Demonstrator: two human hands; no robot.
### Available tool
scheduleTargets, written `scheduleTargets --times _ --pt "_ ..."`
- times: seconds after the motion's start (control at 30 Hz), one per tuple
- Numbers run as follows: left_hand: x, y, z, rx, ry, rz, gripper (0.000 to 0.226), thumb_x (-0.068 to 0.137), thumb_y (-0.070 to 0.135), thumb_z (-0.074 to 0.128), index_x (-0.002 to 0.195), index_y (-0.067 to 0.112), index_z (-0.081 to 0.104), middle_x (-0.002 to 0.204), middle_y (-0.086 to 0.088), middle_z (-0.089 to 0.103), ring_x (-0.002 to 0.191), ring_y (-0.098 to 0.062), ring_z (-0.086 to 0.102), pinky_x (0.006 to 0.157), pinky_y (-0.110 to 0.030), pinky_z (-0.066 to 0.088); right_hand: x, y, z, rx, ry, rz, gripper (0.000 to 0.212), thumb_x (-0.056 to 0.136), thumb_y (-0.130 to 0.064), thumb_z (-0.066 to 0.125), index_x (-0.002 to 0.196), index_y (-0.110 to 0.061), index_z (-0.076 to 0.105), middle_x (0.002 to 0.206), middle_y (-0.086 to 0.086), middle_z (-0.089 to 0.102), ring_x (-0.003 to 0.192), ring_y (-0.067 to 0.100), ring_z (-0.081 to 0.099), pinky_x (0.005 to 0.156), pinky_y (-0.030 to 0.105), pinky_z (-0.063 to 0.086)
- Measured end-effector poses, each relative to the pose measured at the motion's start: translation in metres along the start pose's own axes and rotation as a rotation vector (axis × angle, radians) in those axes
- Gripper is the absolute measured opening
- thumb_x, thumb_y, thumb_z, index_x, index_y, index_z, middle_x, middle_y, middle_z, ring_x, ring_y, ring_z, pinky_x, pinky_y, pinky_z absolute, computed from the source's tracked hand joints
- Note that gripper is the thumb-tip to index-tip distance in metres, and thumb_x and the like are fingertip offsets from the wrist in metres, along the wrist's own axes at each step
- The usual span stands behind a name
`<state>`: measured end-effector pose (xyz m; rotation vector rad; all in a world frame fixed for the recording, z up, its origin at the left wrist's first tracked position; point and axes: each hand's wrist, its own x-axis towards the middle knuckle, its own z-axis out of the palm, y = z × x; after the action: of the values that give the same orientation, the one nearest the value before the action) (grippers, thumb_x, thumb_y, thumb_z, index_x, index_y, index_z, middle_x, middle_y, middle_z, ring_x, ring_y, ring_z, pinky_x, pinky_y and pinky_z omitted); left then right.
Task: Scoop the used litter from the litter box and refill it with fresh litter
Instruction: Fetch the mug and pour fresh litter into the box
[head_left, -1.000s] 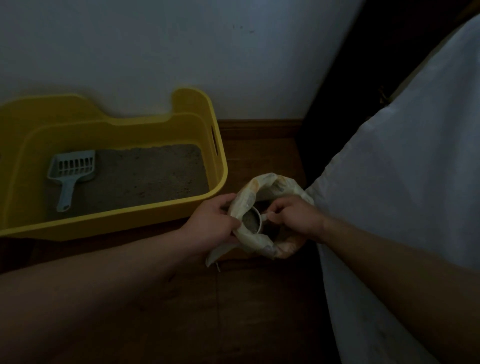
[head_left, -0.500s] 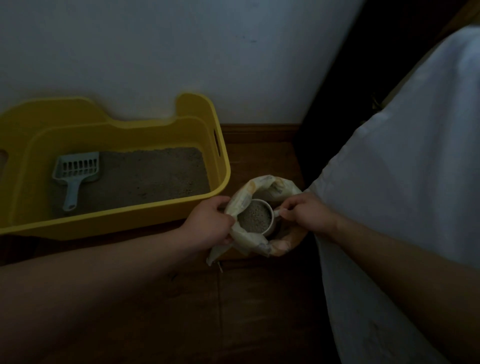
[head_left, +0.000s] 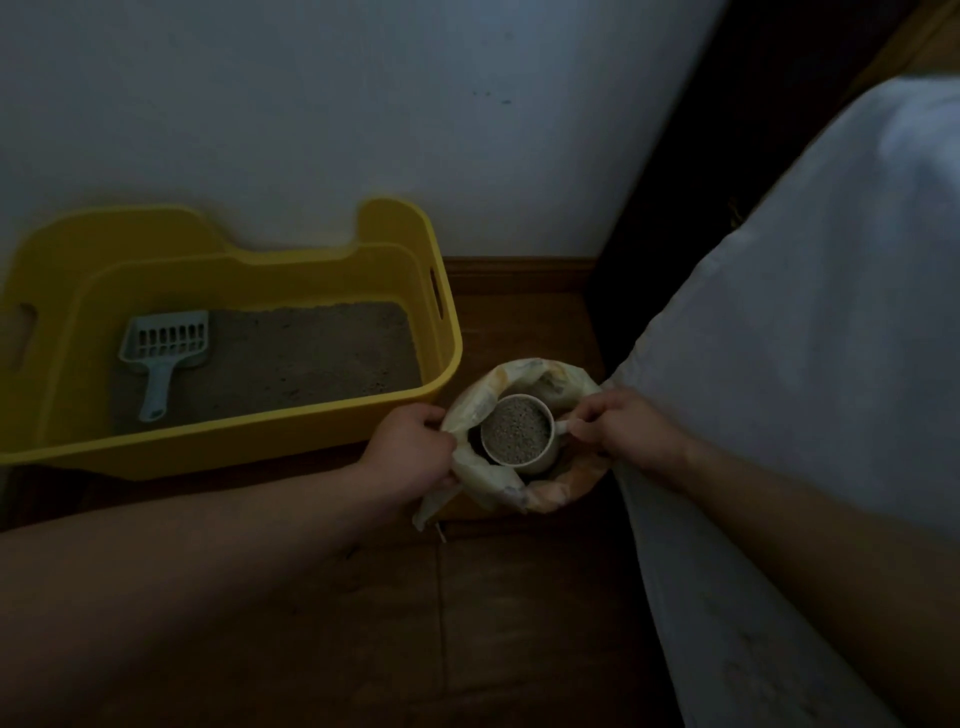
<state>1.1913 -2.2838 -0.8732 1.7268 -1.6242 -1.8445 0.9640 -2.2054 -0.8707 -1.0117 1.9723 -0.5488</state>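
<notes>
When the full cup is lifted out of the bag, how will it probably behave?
The cup looks brim-full of loose litter, so tilting would likely spill grains. Gripped only by its side handle in the right hand, it may tip downward.

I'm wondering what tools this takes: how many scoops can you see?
2. A slotted scoop lies on the litter in the yellow box. A round scoop, full, is over the open bag, its handle held by the right hand. Bag's inside is hidden.

The brown wood floor (head_left: 519, 597) held a yellow litter box (head_left: 234, 444) by the wall (head_left: 363, 104). A bag (head_left: 480, 475) stood just beside the box.
</notes>
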Motion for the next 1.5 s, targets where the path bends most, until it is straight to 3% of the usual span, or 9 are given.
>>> scheduleTargets --times 0.27,0.4,0.5,0.6,0.83,1.03,1.13,1.23,1.5 --pt "0.001 0.000 -0.001 -0.017 0.047 0.007 0.035 0.099 0.007 0.052 0.133 0.013 0.056 0.089 0.007 0.055 0.087 -0.017 0.063 0.072 -0.035 0.060 -0.006 0.001 -0.003 0.006 0.022 0.008 0.026 0.087 -0.010 0.066 0.063 -0.017 0.073 0.088 0.012 0.073 0.085 0.026 0.066 0.087 0.046 0.053" --pt "0.004 0.000 -0.002 -0.031 0.027 -0.006 0.035 0.098 0.008 0.052 0.133 0.013 0.055 0.098 0.002 0.060 0.095 -0.021 0.065 0.077 -0.039 0.061 -0.011 -0.002 -0.006 0.150 0.041 0.036 0.018 0.088 0.002 0.062 0.074 -0.003 0.073 0.095 0.025 0.071 0.083 0.024 0.064 0.085 0.042 0.053" --pt "0.005 -0.003 -0.004 -0.028 0.020 -0.010 0.041 0.098 0.011 0.056 0.138 0.013 0.051 0.116 -0.007 0.063 0.097 -0.024 0.067 0.080 -0.043 0.062 -0.015 -0.004 -0.006 0.261 0.016 0.064 0.018 0.090 0.003 0.059 0.078 -0.001 0.071 0.083 0.018 0.069 0.082 0.024 0.063 0.079 0.035 0.053" --pt "0.005 -0.007 -0.007 -0.016 0.010 0.011 0.042 0.097 0.014 0.059 0.138 0.012 0.051 0.115 -0.010 0.065 0.091 -0.024 0.071 0.077 -0.040 0.062 -0.018 -0.007 -0.004 0.327 0.017 0.061 0.022 0.090 0.006 0.058 0.074 -0.003 0.069 0.077 0.011 0.067 0.079 0.023 0.064 0.076 0.032 0.053" --pt "-0.002 -0.008 -0.011 0.078 -0.071 0.131 0.043 0.093 0.017 0.066 0.134 0.015 0.053 0.106 -0.006 0.068 0.087 -0.022 0.072 0.079 -0.042 0.062 -0.022 -0.007 -0.002 0.422 0.002 0.081 0.025 0.092 0.006 0.055 0.072 -0.004 0.068 0.073 0.007 0.068 0.080 0.022 0.065 0.080 0.034 0.054" --pt "-0.011 -0.008 -0.017 0.196 -0.119 0.231 0.062 0.083 0.019 0.077 0.138 0.029 0.049 0.114 0.003 0.061 0.096 -0.018 0.068 0.079 -0.039 0.062 -0.027 -0.006 -0.002 0.459 -0.001 0.034 0.026 0.092 0.003 0.056 0.071 -0.006 0.067 0.073 0.003 0.068 0.083 0.022 0.065 0.086 0.038 0.052" --pt "-0.017 -0.005 -0.018 0.287 -0.111 0.315 0.069 0.079 0.022 0.080 0.138 0.036 0.048 0.119 0.012 0.056 0.099 -0.015 0.066 0.078 -0.032 0.061 -0.030 -0.006 -0.003 0.500 -0.023 0.010 0.023 0.093 0.002 0.055 0.073 -0.005 0.066 0.075 0.005 0.068 0.083 0.022 0.065 0.082 0.034 0.052" --pt "-0.022 0.000 -0.017 0.328 -0.122 0.391 0.078 0.077 0.020 0.082 0.143 0.034 0.044 0.126 0.012 0.053 0.101 -0.015 0.065 0.075 -0.022 0.056 -0.033 -0.007 -0.006 0.547 -0.061 -0.006 0.021 0.094 0.002 0.054 0.078 -0.003 0.067 0.089 0.014 0.068 0.094 0.027 0.066 0.092 0.039 0.054" --pt "-0.031 0.011 -0.015 0.312 -0.143 0.568 0.076 0.079 0.022 0.080 0.138 0.050 0.041 0.130 0.020 0.054 0.097 -0.008 0.065 0.080 -0.029 0.059 -0.046 -0.021 -0.015 0.709 -0.118 -0.043 0.022 0.094 0.008 0.049 0.080 0.002 0.065 0.088 0.014 0.069 0.083 0.018 0.071 0.072 0.024 0.059"
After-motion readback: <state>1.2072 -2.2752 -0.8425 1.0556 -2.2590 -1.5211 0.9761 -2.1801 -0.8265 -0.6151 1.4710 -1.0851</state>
